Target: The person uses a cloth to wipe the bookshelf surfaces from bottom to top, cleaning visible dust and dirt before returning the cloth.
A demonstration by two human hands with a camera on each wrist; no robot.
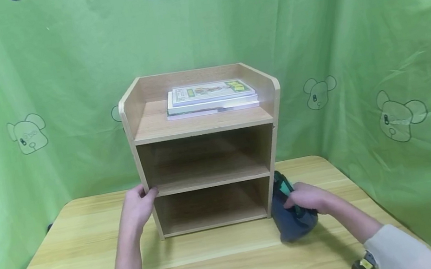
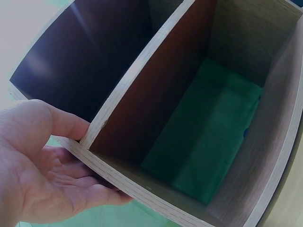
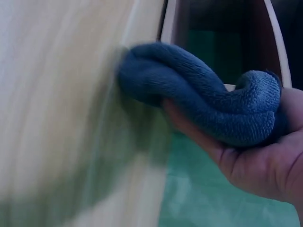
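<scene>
A small wooden shelf unit (image 1: 203, 131) with an upper deck and two open compartments stands on the table. My left hand (image 1: 139, 208) grips its left side panel at the height of the middle board; in the left wrist view the thumb of that hand (image 2: 40, 163) lies on the board's front edge and the fingers are outside the panel. Beside the unit's lower right side, my right hand (image 1: 309, 197) holds a bunched dark blue cloth (image 1: 291, 225). Its plush, folded surface shows in the right wrist view, where the cloth (image 3: 194, 90) partly hides the fingers.
A stack of books (image 1: 212, 99) lies on the upper deck. Under the unit is a light wooden table (image 1: 215, 266). Green curtains (image 1: 199, 29) with cartoon bear faces hang behind and on both sides.
</scene>
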